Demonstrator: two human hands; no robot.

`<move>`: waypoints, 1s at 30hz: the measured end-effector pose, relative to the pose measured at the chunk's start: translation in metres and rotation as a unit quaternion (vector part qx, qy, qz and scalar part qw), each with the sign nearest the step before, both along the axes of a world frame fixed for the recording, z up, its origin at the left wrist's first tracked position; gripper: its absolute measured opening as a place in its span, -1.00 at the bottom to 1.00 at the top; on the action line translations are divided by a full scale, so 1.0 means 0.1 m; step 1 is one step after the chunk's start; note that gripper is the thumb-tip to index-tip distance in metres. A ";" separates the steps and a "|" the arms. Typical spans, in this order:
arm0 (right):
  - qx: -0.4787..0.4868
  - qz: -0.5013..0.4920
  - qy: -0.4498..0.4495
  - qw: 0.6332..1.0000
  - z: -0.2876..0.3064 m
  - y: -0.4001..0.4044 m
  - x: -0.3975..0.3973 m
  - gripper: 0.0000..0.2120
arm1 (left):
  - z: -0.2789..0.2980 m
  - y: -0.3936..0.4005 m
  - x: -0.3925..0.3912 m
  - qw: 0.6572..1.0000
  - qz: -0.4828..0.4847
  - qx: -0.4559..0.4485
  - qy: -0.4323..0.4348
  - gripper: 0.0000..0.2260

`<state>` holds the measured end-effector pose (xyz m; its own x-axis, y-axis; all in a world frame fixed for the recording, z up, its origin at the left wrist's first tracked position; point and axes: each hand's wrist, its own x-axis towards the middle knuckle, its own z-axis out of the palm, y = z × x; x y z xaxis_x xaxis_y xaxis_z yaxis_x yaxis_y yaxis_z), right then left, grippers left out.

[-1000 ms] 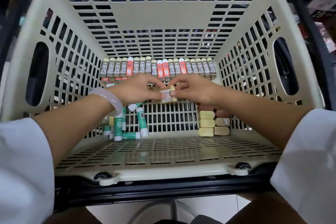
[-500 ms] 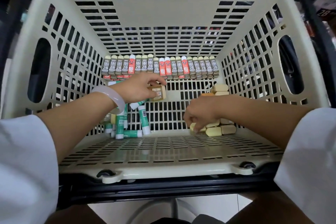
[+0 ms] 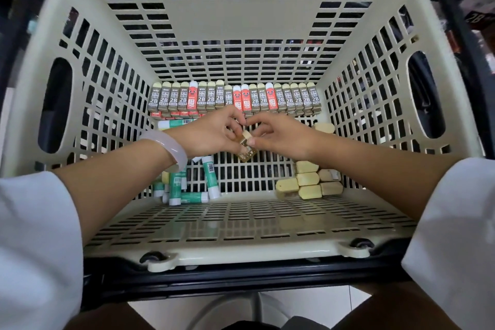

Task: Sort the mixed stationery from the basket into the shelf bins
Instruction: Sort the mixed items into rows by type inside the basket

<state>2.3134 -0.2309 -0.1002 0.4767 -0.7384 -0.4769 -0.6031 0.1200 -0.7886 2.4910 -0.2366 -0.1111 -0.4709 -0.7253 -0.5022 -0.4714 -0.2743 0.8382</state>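
Both hands are inside the cream slatted basket (image 3: 171,225), meeting above the middle of its floor. The left hand (image 3: 211,135) has its fingers curled round a small stack of tan-sleeved erasers (image 3: 246,148), held clear of the floor and tilted. The right hand (image 3: 278,136) pinches the upper end of the same stack between thumb and fingertips. Whether it is adding a piece to the stack or only steadying it cannot be told.

Remaining stock in the basket: a row of 2B erasers (image 3: 235,96) standing against the far wall, grey sleeves mixed with red ones; a loose heap of green glue sticks (image 3: 187,187) at the near left, partly under the left wrist; a cluster of yellow and tan erasers (image 3: 310,182) at the near right; one more yellow eraser (image 3: 324,127) by the right wall.

Judgement: the step in hand is gathering, that is, collecting like erasers into one handful before transfer. No shelf bin is in view, so sorting proper looks barely begun, with most items not yet lifted out.

The next move calls for either taking a further eraser from the near-right cluster or lifting the handful out over the rim to the matching bin. The stack is loose, so the left hand's hold must be firm on its sides, or pieces may slip through the slats
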 end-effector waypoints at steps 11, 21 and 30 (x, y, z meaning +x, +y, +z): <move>-0.116 0.411 0.314 0.848 -0.11 0.00 -0.16 -0.76 | 0.13 -0.23 0.50 0.838 -0.269 -0.065 -0.470 -0.85; -0.145 0.363 0.288 0.874 -0.10 -0.01 -0.15 -0.75 | -0.06 -0.03 0.51 0.742 -0.420 -0.076 -0.517 -0.77; -0.141 0.299 0.245 0.911 -0.05 -0.05 -0.07 -0.75 | 0.01 0.09 0.61 0.780 -0.359 -0.101 -0.503 -0.58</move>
<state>2.3060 -0.2355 -0.1056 0.6145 -0.5436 -0.5717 -0.7826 -0.5116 -0.3547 2.5518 -0.2278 -0.1104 -0.2340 -0.5674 -0.7895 -0.8891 0.4534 -0.0623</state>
